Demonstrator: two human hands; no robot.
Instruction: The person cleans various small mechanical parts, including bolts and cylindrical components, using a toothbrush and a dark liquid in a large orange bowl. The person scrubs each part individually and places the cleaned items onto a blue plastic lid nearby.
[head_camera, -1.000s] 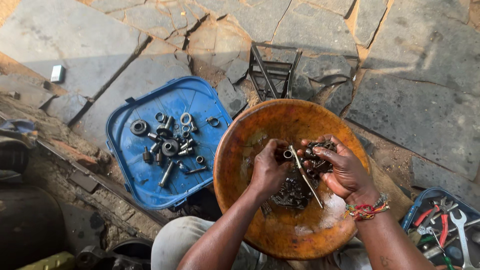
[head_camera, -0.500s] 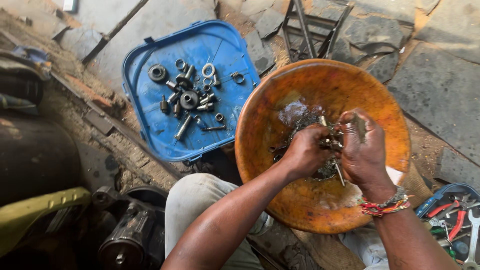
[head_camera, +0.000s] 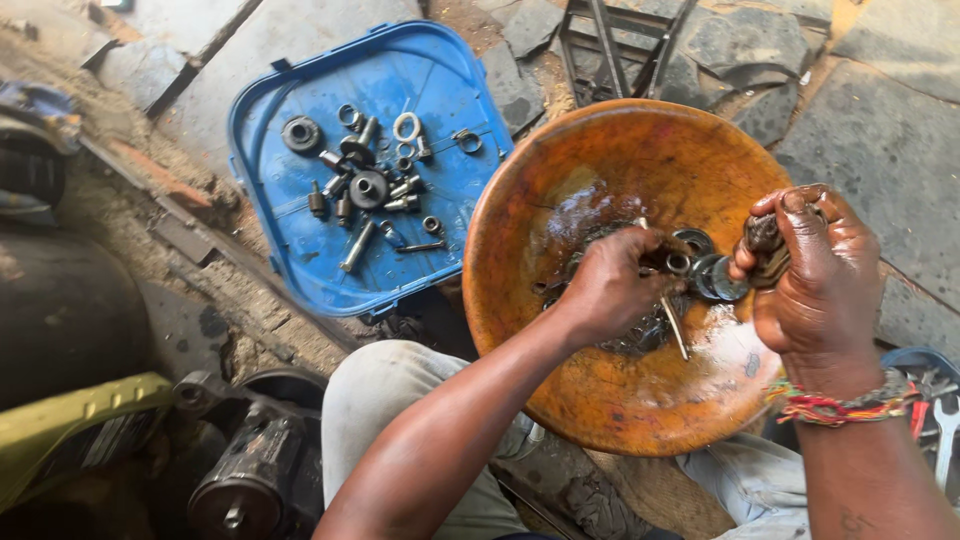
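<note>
A round orange basin (head_camera: 600, 160) rests on my lap, wet and oily inside, with dark metal parts (head_camera: 690, 265) piled at its middle. My left hand (head_camera: 610, 285) reaches down into that pile, fingers closed around small greasy pieces and a thin rod (head_camera: 672, 325). My right hand (head_camera: 815, 275) is raised over the basin's right side and grips a small dark metal part (head_camera: 763, 245) between thumb and fingers. A woven bracelet (head_camera: 835, 405) sits on the right wrist.
A blue plastic lid (head_camera: 300, 250) to the left holds several bolts, washers and rings (head_camera: 365, 190). Stone slabs cover the ground. A metal frame (head_camera: 610, 50) lies behind the basin, an engine part (head_camera: 250, 470) at lower left, spanners (head_camera: 940, 430) at far right.
The view has shifted so the basin and lid sit lower and closer. My right hand has lifted away from the pile with a part; my left hand stays in the pile.
</note>
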